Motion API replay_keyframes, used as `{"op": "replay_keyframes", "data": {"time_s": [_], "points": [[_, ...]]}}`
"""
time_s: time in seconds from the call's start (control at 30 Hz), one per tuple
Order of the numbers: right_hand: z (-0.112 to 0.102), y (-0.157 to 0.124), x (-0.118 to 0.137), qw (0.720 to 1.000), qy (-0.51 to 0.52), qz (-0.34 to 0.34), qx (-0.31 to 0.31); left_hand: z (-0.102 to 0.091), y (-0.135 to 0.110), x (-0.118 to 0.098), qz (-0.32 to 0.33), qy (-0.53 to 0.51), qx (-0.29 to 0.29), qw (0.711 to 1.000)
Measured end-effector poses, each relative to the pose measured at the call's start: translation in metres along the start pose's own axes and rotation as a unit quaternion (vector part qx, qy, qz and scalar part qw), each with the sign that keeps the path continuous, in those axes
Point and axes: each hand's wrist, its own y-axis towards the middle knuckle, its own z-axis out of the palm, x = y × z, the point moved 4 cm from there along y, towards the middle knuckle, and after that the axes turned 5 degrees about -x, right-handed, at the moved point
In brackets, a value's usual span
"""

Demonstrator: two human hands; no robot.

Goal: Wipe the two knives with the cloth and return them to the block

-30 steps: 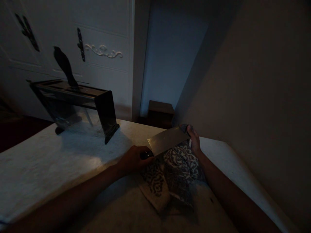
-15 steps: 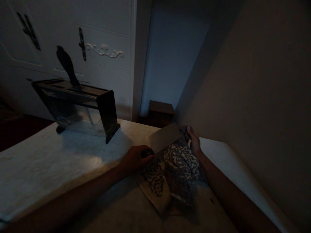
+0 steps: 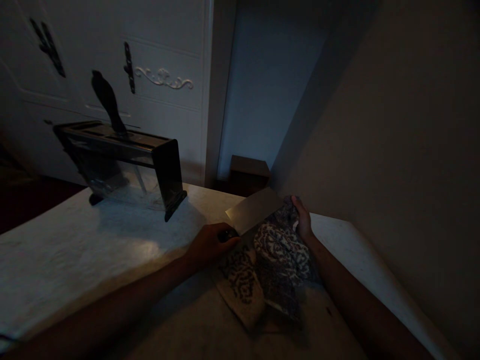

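Observation:
My left hand is closed around the black handle of a cleaver, whose broad blade points up and to the right. A patterned cloth, dark with pale scrollwork and a tan side with dark scrollwork, hangs over the table below the blade. Its upper corner is pinched in my right hand, close to the blade's far end. In this dim light I cannot tell whether the cloth touches the blade there.
At the left of the marble-patterned table stands a clear-sided knife block with a black-handled knife upright in it. Behind are white cabinet doors. A dark box sits beyond the table, and a wall rises on the right.
My right hand and the cloth corner have shifted slightly right, off the blade's far end. The blade has tilted a little and catches more light. The whole view has moved slightly.

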Motion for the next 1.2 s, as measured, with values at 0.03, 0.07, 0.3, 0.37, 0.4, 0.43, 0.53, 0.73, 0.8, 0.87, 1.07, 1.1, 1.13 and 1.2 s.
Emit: {"op": "replay_keyframes", "data": {"time_s": [0.03, 0.07, 0.3, 0.37, 0.4, 0.43, 0.53, 0.73, 0.8, 0.87, 1.07, 1.1, 1.13, 1.2], "points": [[-0.001, 0.0, -0.001, 1.0, 0.003, 0.006, -0.007, 0.0, 0.0, 0.0, -0.003, 0.006, -0.003, 1.0], [-0.002, 0.001, -0.002, 1.0, 0.008, 0.015, -0.013, -0.001, 0.001, 0.0, -0.004, 0.012, -0.005, 1.0], [-0.007, 0.011, -0.005, 0.999, -0.002, 0.02, -0.04, -0.004, 0.001, 0.0, -0.031, 0.016, -0.014, 0.999], [-0.007, 0.012, 0.002, 0.997, -0.044, -0.005, -0.059, -0.004, 0.001, 0.0, -0.028, 0.03, -0.016, 0.999], [-0.005, 0.01, 0.009, 0.995, -0.07, -0.028, -0.063, -0.003, 0.001, 0.0, -0.024, 0.035, -0.014, 0.999], [-0.002, 0.008, 0.016, 0.992, -0.092, -0.054, -0.064, -0.003, 0.001, 0.001, -0.02, 0.039, -0.012, 0.999], [0.013, -0.01, 0.041, 0.987, -0.11, -0.106, -0.049, -0.001, 0.0, 0.003, -0.006, 0.059, -0.002, 0.998], [0.063, -0.065, 0.077, 0.969, -0.124, -0.197, 0.079, 0.002, -0.005, -0.002, 0.025, 0.133, 0.019, 0.991], [0.076, -0.081, 0.08, 0.941, -0.184, -0.255, 0.126, 0.003, -0.006, -0.005, 0.032, 0.155, 0.023, 0.987], [0.085, -0.095, 0.077, 0.905, -0.235, -0.309, 0.173, 0.005, -0.008, -0.007, 0.041, 0.17, 0.026, 0.984], [0.097, -0.114, 0.057, 0.795, -0.295, -0.462, 0.261, 0.01, -0.01, -0.009, 0.044, 0.231, 0.039, 0.971], [0.098, -0.114, 0.055, 0.782, -0.304, -0.474, 0.267, 0.011, -0.01, -0.009, 0.046, 0.238, 0.043, 0.969], [0.098, -0.112, 0.053, 0.774, -0.313, -0.481, 0.267, 0.011, -0.01, -0.01, 0.047, 0.243, 0.046, 0.968], [0.097, -0.105, 0.05, 0.772, -0.327, -0.484, 0.252, 0.01, -0.01, -0.011, 0.049, 0.248, 0.052, 0.966]]}}
